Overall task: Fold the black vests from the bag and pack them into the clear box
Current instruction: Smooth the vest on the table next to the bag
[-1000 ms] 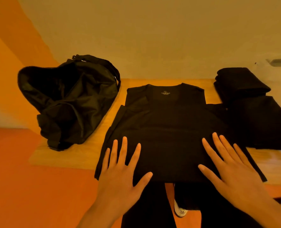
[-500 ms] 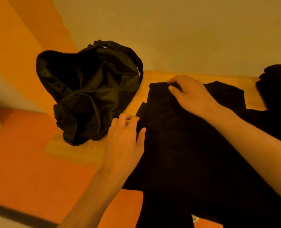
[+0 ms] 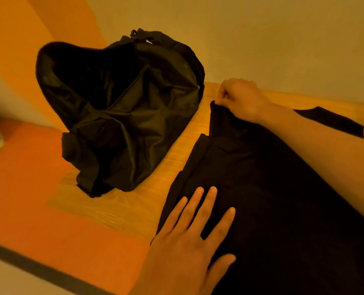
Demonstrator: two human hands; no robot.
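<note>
A black vest [image 3: 272, 188] lies spread on the wooden table [image 3: 121, 207], its lower part hanging over the front edge. My right hand [image 3: 240, 99] reaches across and pinches the vest's far left shoulder strap. My left hand [image 3: 189, 237] lies flat with straight fingers on the vest's near left side. The open black bag [image 3: 121, 111] slumps on the table to the left of the vest. The clear box is out of view.
A pale wall rises right behind the table. Orange floor [image 3: 49, 209] lies left of and below the table's front edge. The vest's other shoulder strap [image 3: 334, 122] lies flat at the far right.
My view has swung left, so the folded stack at the right is gone from sight. My right hand went from pressing the hem to pinching the far left strap. My left hand lies flat again.
</note>
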